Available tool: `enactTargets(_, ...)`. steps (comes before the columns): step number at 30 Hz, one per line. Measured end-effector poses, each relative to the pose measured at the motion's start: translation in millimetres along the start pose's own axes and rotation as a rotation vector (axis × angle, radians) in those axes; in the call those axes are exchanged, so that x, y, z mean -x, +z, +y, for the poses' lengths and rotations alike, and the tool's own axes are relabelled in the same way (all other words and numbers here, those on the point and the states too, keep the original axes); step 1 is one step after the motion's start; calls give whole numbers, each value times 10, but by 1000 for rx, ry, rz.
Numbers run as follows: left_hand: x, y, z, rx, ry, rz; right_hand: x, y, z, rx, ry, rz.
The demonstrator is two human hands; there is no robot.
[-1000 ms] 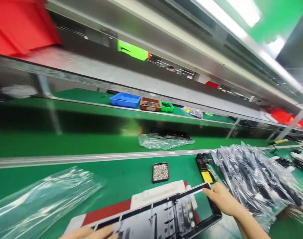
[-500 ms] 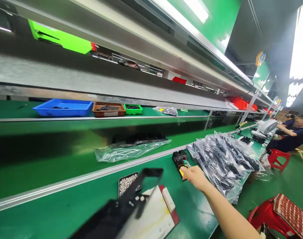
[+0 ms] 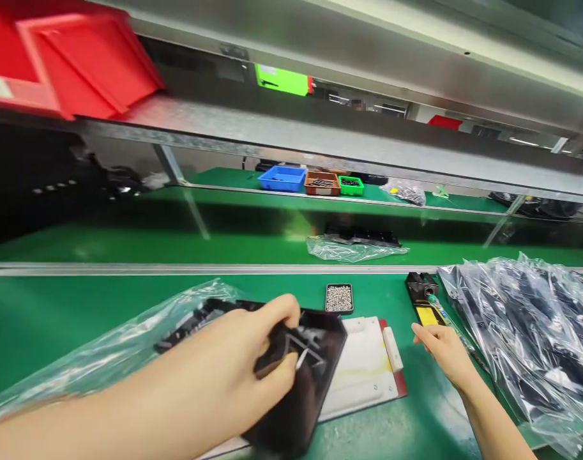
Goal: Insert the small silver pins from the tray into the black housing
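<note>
My left hand (image 3: 243, 358) grips a black plastic frame (image 3: 320, 364), which is tilted and partly hidden by my fingers. The frame lies over a clear plastic bag (image 3: 128, 338) and overlaps the edge of a white jig plate on a red base (image 3: 368, 370). My right hand (image 3: 439, 350) is open and empty, just short of a soldering station with a yellow sponge (image 3: 423, 299). A green-handled soldering iron (image 3: 439, 313) rests beside that station.
A small black tray of metal beads or screws (image 3: 339, 298) stands behind the jig. A heap of bagged black parts (image 3: 525, 332) fills the right side. An aluminium rail (image 3: 224, 269) crosses the bench, with a bagged black part (image 3: 353, 248) beyond it. A red bin (image 3: 75, 64) sits on the shelf above.
My right hand has let go of the black frame and moved to the soldering station. My left hand now holds the frame. The view has swung left and levelled out.
</note>
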State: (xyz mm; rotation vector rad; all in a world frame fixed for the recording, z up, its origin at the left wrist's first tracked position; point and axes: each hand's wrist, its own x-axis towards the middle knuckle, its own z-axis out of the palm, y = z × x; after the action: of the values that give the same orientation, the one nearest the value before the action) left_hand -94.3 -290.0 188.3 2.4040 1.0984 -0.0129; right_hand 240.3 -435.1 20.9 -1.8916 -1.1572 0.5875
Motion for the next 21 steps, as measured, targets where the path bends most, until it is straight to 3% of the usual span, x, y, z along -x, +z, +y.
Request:
enactTargets(3,-168,36,412,28,-54,-103,-42,40,-91,-27,-32,-43)
enactTargets(6,-330,216,652,22,-61,-120,-58,58,-271,-47,-66,-54)
enactTargets(14,-671,738,922,-39,-138,-248,25,155,-698,-15,-190,-48)
enactTargets(21,-1012,920,1071,99,-219,-393,-27,279,-710,155,-233,-185)
